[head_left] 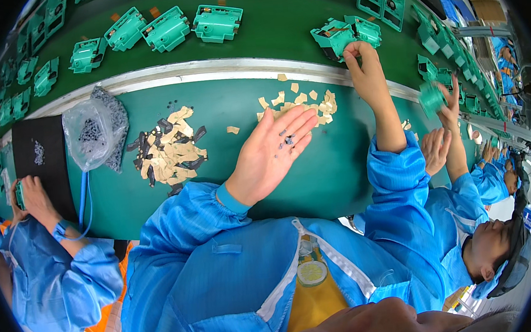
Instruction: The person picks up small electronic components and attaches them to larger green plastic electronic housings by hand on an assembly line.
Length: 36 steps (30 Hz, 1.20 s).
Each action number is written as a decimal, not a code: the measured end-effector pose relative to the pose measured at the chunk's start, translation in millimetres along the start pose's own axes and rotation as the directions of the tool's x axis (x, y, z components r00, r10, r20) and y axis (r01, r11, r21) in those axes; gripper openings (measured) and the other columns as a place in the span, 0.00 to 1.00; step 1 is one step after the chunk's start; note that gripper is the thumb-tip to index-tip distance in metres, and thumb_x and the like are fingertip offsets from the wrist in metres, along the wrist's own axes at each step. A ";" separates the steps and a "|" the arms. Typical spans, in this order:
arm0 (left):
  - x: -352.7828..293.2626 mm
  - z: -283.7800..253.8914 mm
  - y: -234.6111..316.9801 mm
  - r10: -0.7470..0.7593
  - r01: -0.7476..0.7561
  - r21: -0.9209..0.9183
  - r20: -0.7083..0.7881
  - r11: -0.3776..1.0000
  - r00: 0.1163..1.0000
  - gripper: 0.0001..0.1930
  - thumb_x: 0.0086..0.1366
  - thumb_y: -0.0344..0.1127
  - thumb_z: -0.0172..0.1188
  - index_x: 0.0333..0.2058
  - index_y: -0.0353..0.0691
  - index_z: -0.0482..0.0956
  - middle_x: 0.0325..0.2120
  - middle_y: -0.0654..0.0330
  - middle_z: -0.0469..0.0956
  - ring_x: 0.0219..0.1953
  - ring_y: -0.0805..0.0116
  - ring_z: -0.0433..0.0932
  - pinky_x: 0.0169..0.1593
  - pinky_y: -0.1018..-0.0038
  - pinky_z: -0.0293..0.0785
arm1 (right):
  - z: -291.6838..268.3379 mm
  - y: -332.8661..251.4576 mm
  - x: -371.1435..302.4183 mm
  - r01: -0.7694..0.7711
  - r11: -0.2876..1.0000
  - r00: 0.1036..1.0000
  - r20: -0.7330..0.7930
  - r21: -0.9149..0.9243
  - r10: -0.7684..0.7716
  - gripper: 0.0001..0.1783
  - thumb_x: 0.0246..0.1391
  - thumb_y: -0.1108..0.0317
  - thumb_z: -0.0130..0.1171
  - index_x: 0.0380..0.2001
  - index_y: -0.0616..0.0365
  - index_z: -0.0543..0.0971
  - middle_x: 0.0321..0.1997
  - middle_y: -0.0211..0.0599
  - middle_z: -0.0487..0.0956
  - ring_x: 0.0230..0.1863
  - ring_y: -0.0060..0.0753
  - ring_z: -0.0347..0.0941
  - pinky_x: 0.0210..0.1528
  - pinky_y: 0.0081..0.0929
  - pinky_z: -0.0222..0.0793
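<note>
My left hand [273, 150] is held palm up over the green work table, its fingers stretched out flat. Several small dark grey rubber-like pieces [288, 140] lie loose on its palm and fingers. Up on the belt, my right hand [363, 61] pinches the near edge of a green plastic housing [333, 36]. Another green housing [365, 30] touches it on the right. Beyond my left hand, cream paper pieces [326, 106] are scattered on the table. A bigger heap of cream and black strips [168, 152] lies left of that hand.
A green conveyor belt [272, 15] with more housings [217, 23] runs behind a pale metal rail [208, 70]. Clear plastic bags [91, 133] of small grey parts lie beside a black mat [41, 165]. Co-workers sit close on both sides; one on the right holds a green part [431, 98].
</note>
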<state>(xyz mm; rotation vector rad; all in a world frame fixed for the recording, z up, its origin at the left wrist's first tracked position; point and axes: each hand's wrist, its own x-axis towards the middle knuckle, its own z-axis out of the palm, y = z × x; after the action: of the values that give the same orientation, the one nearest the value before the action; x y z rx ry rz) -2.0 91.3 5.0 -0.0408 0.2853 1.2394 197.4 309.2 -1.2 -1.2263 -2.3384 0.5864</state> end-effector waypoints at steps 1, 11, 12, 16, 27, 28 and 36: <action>0.0 0.7 0.1 -0.004 0.004 -0.007 0.005 1.000 1.000 0.38 0.77 0.58 0.29 0.70 0.29 0.48 0.71 0.45 0.51 0.74 0.56 0.50 0.74 0.63 0.46 | 1.3 -0.1 0.8 0.006 1.000 1.000 -0.010 -0.008 -0.006 0.04 0.60 0.72 0.57 0.37 0.60 0.75 0.38 0.38 0.76 0.43 0.40 0.70 0.50 0.34 0.67; -1.1 0.8 0.3 0.003 -0.003 -0.015 -0.007 1.000 1.000 0.38 0.77 0.59 0.29 0.70 0.29 0.49 0.71 0.45 0.52 0.74 0.56 0.51 0.74 0.63 0.47 | 6.7 -8.8 8.6 -0.178 0.974 0.984 0.001 0.143 0.180 0.06 0.60 0.71 0.59 0.39 0.61 0.78 0.40 0.33 0.76 0.40 0.26 0.72 0.43 0.24 0.69; -1.3 1.7 1.5 0.002 -0.002 -0.013 -0.013 1.000 1.000 0.38 0.77 0.59 0.29 0.70 0.29 0.49 0.71 0.45 0.52 0.74 0.56 0.51 0.74 0.63 0.47 | 7.0 -11.6 10.7 -0.180 0.973 0.983 0.003 0.144 0.181 0.06 0.60 0.71 0.59 0.39 0.61 0.78 0.40 0.33 0.76 0.40 0.26 0.72 0.43 0.24 0.69; 0.3 -0.5 1.6 0.002 -0.003 -0.024 -0.014 1.000 1.000 0.38 0.77 0.59 0.29 0.70 0.28 0.49 0.71 0.44 0.52 0.74 0.55 0.51 0.74 0.63 0.47 | 11.1 -15.4 14.0 -0.222 0.951 0.974 -0.001 0.217 0.228 0.07 0.59 0.71 0.61 0.38 0.62 0.78 0.37 0.32 0.78 0.38 0.25 0.73 0.42 0.23 0.70; -0.1 -2.0 2.6 0.002 -0.003 -0.034 -0.020 0.999 1.000 0.38 0.77 0.59 0.30 0.70 0.28 0.49 0.71 0.44 0.52 0.74 0.55 0.51 0.74 0.63 0.47 | 13.3 -24.9 18.8 -0.284 0.922 0.957 0.026 0.262 0.288 0.07 0.56 0.72 0.63 0.37 0.63 0.79 0.34 0.30 0.78 0.37 0.22 0.72 0.42 0.22 0.68; 0.1 -2.3 3.2 -0.001 0.000 -0.029 -0.024 1.000 1.000 0.39 0.77 0.59 0.30 0.70 0.28 0.49 0.71 0.44 0.52 0.74 0.55 0.51 0.74 0.63 0.47 | 14.0 -25.0 19.0 -0.304 0.906 0.951 0.030 0.295 0.309 0.08 0.55 0.72 0.63 0.37 0.64 0.79 0.34 0.30 0.78 0.37 0.22 0.72 0.42 0.22 0.68; 0.4 -1.6 4.6 0.010 -0.010 -0.048 -0.004 0.999 1.000 0.39 0.77 0.59 0.30 0.70 0.27 0.47 0.71 0.44 0.51 0.74 0.55 0.50 0.74 0.63 0.46 | 18.9 -36.5 24.1 -0.291 0.920 0.953 -0.007 0.263 0.303 0.08 0.54 0.72 0.64 0.36 0.64 0.79 0.32 0.31 0.78 0.36 0.23 0.72 0.42 0.22 0.68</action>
<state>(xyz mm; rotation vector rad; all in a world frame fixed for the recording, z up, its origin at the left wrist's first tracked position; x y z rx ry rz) -6.5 92.9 3.9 -0.0832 0.2600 1.2558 150.6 307.3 7.6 -1.4598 -1.9707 0.9213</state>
